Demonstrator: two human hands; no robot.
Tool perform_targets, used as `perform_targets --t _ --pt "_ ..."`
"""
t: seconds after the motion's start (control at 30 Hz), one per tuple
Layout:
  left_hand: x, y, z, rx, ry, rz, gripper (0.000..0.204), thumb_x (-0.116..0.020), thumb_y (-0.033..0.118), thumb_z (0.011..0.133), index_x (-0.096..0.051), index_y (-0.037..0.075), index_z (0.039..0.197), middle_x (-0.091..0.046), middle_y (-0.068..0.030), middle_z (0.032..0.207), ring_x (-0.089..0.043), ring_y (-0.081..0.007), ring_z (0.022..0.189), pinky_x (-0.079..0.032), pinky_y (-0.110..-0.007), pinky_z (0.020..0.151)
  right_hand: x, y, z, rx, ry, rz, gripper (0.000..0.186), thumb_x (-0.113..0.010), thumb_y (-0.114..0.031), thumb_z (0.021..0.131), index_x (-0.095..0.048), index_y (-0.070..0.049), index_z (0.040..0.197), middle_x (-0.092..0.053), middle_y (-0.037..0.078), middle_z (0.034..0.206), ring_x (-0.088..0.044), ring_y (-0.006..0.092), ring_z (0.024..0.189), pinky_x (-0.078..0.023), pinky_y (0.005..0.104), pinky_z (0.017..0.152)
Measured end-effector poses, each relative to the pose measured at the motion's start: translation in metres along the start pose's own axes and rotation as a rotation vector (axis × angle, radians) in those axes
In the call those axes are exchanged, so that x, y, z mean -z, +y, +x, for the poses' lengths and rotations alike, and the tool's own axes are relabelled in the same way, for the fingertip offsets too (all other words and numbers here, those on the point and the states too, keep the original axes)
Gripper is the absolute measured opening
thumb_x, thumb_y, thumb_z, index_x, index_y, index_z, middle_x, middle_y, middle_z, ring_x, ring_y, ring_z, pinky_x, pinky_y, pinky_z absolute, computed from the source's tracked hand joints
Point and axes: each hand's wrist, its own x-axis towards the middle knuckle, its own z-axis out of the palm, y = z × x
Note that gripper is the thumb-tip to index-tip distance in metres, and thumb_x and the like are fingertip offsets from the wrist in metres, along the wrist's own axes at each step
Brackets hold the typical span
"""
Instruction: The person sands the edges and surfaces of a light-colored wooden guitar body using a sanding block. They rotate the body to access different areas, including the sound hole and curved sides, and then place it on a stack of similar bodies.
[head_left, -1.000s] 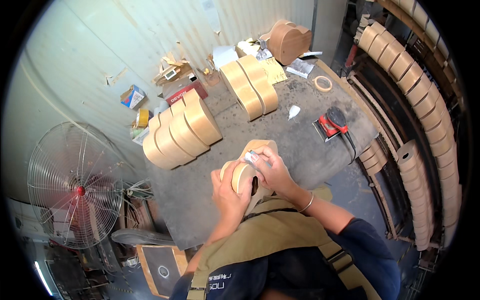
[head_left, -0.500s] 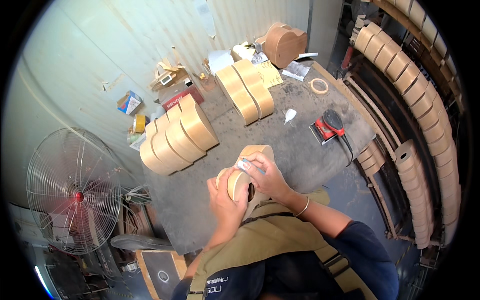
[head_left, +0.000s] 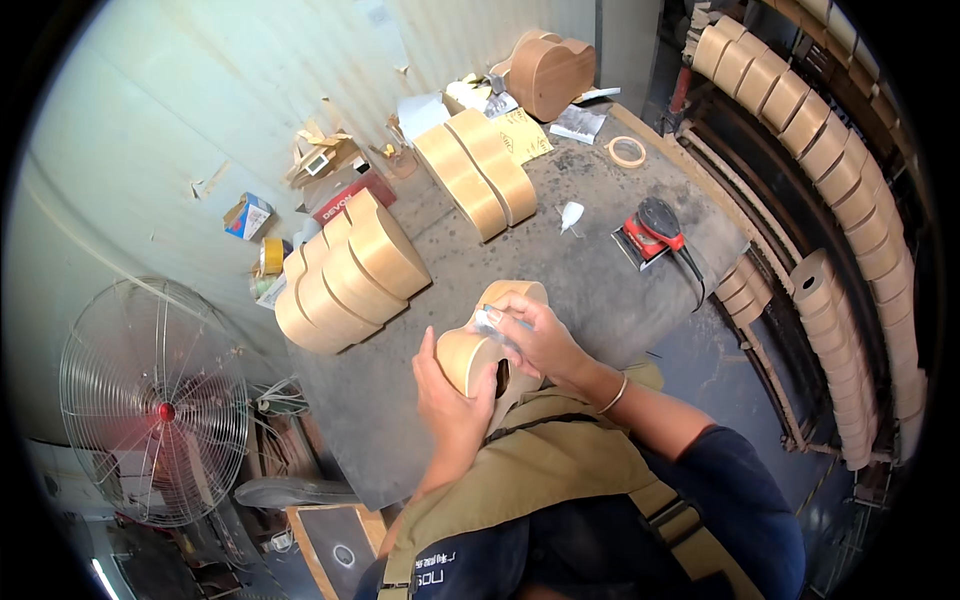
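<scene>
left hand [head_left: 452, 402] uncurled, cupping soundbox [head_left: 464, 354], right [head_left: 546, 340] pinching pad [head_left: 486, 318]

Lettering I observe remotely, pale capitals on the red box [head_left: 362, 188], dark print on the yellow sheet [head_left: 529, 138], white characters on the navy shirt [head_left: 468, 558]

A pale wooden guitar-shaped body [head_left: 462, 352], its 2 rounded bouts joined at a narrow waist, is held side-up above the tabletop's near edge; a small blue-and-white pad [head_left: 487, 318], partly hidden, meets the waist.
</scene>
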Motion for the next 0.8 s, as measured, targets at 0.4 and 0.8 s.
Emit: perform_targets --t 0.4,0.8 --pt "-0.002 -0.005 0.004 -0.048 0.020 -0.006 0.096 -0.091 0.026 0.078 -0.044 0.003 0.159 -0.061 -0.0193 0.130 -0.062 -0.0392 0.119 -0.052 -0.049 0.102 0.004 0.020 0.001 0.182 0.066 -0.102 0.027 -0.065 -0.023 0.109 -0.069 0.001 0.120 -0.079 0.011 0.115 -0.071 0.0168 0.093 -0.056 0.0326 0.076" --pt "-0.006 -0.024 0.020 -0.124 0.079 -0.079 0.071 -0.092 0.015 0.076 -0.067 0.010 0.142 -0.066 -0.0150 0.120 -0.068 -0.0354 0.109 -0.056 -0.044 0.095 0.049 0.053 0.040 0.673 0.197 -0.867 0.038 -0.077 -0.025 0.097 -0.071 -0.006 0.130 -0.074 0.019 0.126 -0.073 0.0393 0.112 -0.061 0.0454 0.093"
